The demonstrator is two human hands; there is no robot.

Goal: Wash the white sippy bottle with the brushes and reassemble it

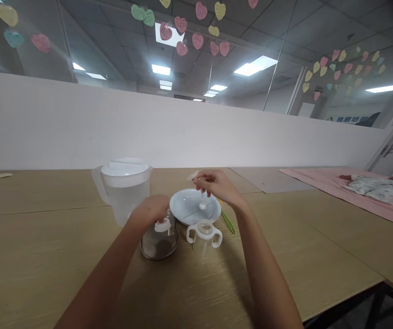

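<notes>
My right hand [215, 185] is closed in a pinch on a thin straw with a white weighted end [202, 205]. A small clear piece [192, 175] shows at its fingertips. Under it lies a pale blue plate [183, 212]. In front of the plate stands a clear cup with two white handles [204, 240], its top open. My left hand [151, 209] bends down over a clear rounded container [158, 244] with a white part [162, 225] at its top. The left fingers are curled and mostly hidden, so what they grip does not show.
A lidded translucent pitcher [128, 187] stands beyond my left hand. A green utensil handle [230, 223] sticks out right of the plate. Far right, a pink cloth [302, 183] bears a doll-like figure in patterned clothing [371, 187]. A white wall [183, 132] rises behind the wooden table [302, 256].
</notes>
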